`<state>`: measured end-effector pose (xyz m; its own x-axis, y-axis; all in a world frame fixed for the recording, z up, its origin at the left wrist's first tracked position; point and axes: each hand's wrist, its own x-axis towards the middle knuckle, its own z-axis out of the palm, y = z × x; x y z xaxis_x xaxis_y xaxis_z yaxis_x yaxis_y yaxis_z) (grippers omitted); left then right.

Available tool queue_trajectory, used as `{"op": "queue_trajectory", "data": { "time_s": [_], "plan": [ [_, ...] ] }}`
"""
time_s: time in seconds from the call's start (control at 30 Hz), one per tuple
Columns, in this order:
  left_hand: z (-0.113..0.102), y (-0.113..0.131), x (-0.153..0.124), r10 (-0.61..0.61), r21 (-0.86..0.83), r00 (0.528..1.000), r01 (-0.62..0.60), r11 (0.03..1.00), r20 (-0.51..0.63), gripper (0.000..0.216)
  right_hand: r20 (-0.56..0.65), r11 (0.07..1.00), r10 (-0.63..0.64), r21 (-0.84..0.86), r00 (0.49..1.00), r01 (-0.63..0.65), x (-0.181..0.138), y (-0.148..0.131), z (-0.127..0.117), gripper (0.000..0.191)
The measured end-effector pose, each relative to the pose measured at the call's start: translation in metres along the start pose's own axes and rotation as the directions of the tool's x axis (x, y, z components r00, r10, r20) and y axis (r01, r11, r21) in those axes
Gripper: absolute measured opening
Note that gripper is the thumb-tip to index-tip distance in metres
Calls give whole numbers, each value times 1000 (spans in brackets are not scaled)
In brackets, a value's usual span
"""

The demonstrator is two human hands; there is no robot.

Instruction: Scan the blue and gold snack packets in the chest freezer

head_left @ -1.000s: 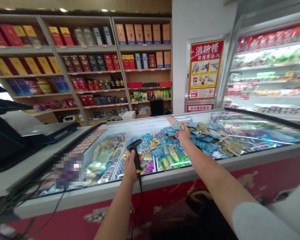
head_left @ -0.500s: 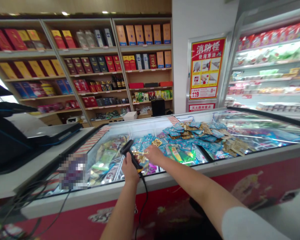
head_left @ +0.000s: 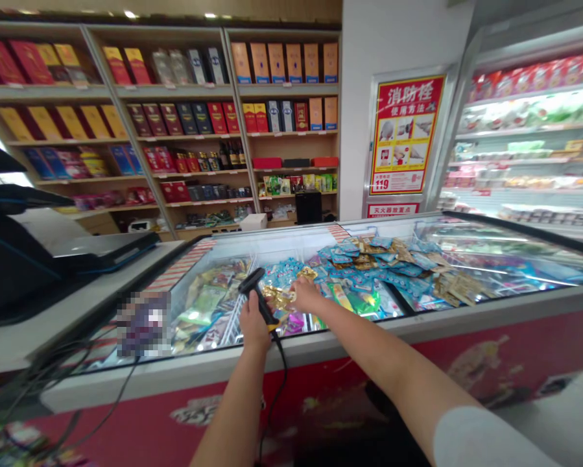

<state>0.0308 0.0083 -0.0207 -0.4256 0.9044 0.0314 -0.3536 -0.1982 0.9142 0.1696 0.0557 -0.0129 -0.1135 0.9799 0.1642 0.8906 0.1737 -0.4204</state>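
Left hand [head_left: 253,322] is closed around the handle of a black barcode scanner [head_left: 258,296], head tilted up and to the left, above the near edge of the chest freezer [head_left: 369,334]. Right hand [head_left: 307,295] pinches a crinkled gold packet [head_left: 279,298] by its right end. The packet sits just beside the scanner, right of its handle and a little below the head; whether the two touch, cannot tell. The scanner's cable [head_left: 277,383] hangs from the handle base down across the red freezer front. Behind the right hand, a heap of blue packets [head_left: 369,269] lies spread over the freezer's glass top, well clear of both hands. Nothing stands between scanner and packet. Left of the freezer is a grey counter [head_left: 23,337] with dark equipment; wall shelves [head_left: 174,130] of boxed goods stand behind, and a red poster [head_left: 402,143] hangs to the right.
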Motion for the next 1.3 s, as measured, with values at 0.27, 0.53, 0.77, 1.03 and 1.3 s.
{"op": "queue_trajectory", "data": {
  "time_s": [0.27,0.53,0.77,1.03,1.3],
  "plan": [
    [1,2,-1,-45,30,997,43,999,59,56,-144,936,43,351,989,10,-3,24,-6,33],
    [1,6,-6,-128,96,976,112,989,174,58,-295,749,239,662,925,17,12,65,-2,9],
    [14,4,-8,-216,189,932,165,968,292,56,-219,612,330,791,918,-31,15,66,4,34],
    [24,-6,-15,-259,199,894,197,960,366,59,-226,415,391,909,892,48,22,69,9,30],
    [24,-5,-23,-221,252,862,113,961,455,60,-279,630,382,776,881,-27,15,70,4,14]
  ]
}}
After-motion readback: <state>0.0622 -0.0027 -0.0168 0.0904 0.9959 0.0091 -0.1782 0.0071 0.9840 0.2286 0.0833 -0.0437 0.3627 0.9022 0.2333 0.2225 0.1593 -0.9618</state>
